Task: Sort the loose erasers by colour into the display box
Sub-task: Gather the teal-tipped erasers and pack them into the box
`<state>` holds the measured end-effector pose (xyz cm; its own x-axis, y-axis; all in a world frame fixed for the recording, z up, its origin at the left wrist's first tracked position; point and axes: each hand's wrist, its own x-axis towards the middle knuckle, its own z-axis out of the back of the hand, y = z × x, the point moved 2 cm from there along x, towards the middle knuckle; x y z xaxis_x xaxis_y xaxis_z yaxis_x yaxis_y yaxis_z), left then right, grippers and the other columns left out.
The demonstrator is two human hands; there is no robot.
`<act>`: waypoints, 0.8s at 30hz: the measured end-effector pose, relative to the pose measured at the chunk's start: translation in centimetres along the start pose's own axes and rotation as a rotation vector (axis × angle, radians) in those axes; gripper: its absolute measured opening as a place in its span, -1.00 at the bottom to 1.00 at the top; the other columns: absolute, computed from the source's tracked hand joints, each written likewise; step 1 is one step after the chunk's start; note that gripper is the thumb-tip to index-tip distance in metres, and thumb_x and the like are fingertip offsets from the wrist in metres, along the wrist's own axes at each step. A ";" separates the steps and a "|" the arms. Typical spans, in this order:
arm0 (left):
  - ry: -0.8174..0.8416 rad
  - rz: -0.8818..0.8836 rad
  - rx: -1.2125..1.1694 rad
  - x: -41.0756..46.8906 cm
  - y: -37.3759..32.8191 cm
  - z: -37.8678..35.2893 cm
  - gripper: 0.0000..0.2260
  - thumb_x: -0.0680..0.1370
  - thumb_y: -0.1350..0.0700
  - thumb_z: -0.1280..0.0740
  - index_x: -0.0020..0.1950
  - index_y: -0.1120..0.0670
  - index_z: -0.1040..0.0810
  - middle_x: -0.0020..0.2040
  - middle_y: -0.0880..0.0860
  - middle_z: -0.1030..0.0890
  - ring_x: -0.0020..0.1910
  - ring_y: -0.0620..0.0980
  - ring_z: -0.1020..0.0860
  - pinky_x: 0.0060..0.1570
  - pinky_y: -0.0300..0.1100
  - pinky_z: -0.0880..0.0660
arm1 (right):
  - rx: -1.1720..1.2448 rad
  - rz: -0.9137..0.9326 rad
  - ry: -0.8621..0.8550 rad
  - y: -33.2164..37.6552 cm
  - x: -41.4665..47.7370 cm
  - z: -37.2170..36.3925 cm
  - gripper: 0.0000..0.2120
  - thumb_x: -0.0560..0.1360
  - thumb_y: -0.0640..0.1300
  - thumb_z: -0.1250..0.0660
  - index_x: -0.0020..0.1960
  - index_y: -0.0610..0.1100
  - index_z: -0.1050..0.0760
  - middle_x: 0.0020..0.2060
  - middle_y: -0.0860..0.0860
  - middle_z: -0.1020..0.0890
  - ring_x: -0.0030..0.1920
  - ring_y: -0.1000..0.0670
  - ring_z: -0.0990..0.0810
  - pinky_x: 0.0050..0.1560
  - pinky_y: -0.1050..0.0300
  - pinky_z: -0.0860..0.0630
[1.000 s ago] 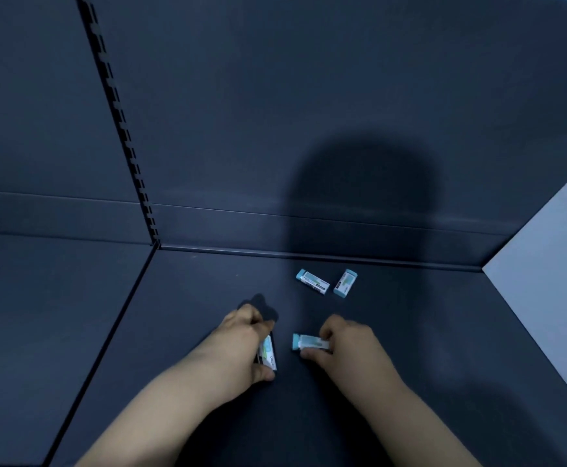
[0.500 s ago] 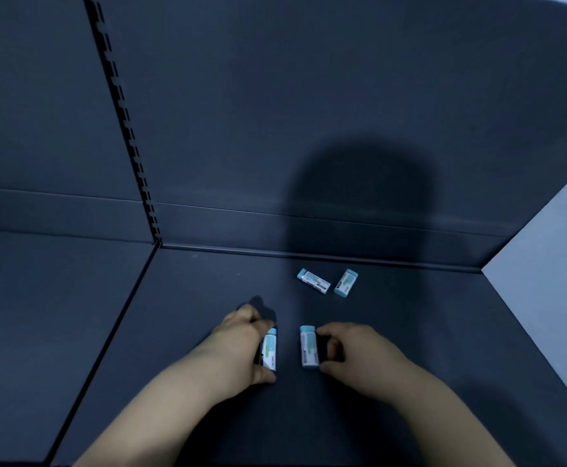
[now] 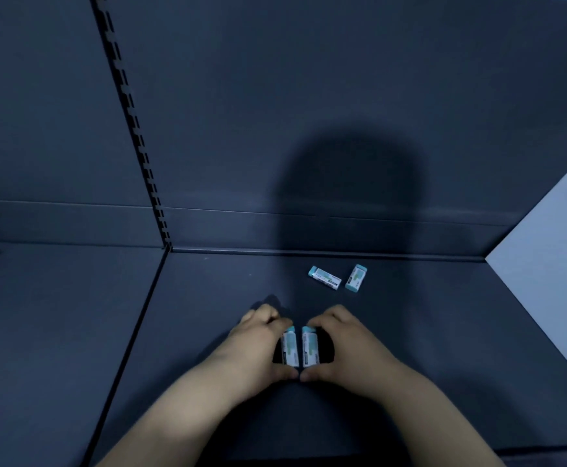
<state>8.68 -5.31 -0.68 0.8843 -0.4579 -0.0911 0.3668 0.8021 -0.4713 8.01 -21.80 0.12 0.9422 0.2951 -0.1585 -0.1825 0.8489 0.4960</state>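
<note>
right eraser [image 3: 310, 347] slid beside left eraser [image 3: 290, 347] | left grip [image 3: 258, 345], right grip [image 3: 346, 342] each pinch one | labels unreadable

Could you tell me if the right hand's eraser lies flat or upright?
Flat: the eraser shows its printed face; the right hand pinches its ends.

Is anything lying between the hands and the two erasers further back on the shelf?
Nothing visible does. Only bare shelf lies between the left hand, the right hand and the far left eraser and far right eraser. Both hands are full, though: they grip the left hand's eraser and the right hand's eraser.
</note>
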 end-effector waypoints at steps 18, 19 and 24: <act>-0.155 -0.078 0.179 -8.7 0.1 1.4 -0.34 0.37 -0.24 -0.38 0.41 -0.08 -0.31 0.21 -0.10 -0.36 0.21 -0.10 -0.29 0.25 -0.24 -0.28 | -0.056 0.162 -0.074 6.2 -4.9 -2.5 -0.28 0.25 0.13 -0.49 0.35 0.05 -0.32 0.20 0.15 -0.33 0.23 0.15 -0.29 0.29 0.27 -0.26; -0.191 -0.083 0.218 -9.3 0.0 1.4 -0.38 0.33 -0.26 -0.38 0.34 -0.08 -0.40 0.13 -0.09 -0.42 0.13 -0.11 -0.33 0.15 -0.22 -0.38 | -0.058 0.187 -0.074 6.6 -5.0 -2.5 -0.30 0.26 0.13 -0.48 0.34 0.06 -0.33 0.20 0.16 -0.33 0.23 0.15 -0.29 0.28 0.28 -0.26; -0.319 -0.023 0.288 -12.8 -0.7 1.3 -0.50 0.20 -0.30 -0.21 0.03 -0.11 -0.57 -0.12 -0.15 -0.48 -0.14 -0.17 -0.35 -0.18 -0.33 -0.45 | -0.030 0.302 -0.023 8.5 -6.1 -3.4 -0.34 0.28 0.13 -0.43 0.32 0.06 -0.31 0.18 0.19 -0.31 0.17 0.15 -0.28 0.20 0.32 -0.24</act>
<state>-2.53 0.51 1.94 0.9033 -0.3718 0.2140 0.4133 0.8879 -0.2020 -0.20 -14.93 2.38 0.8503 0.5261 0.0122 -0.4630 0.7369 0.4926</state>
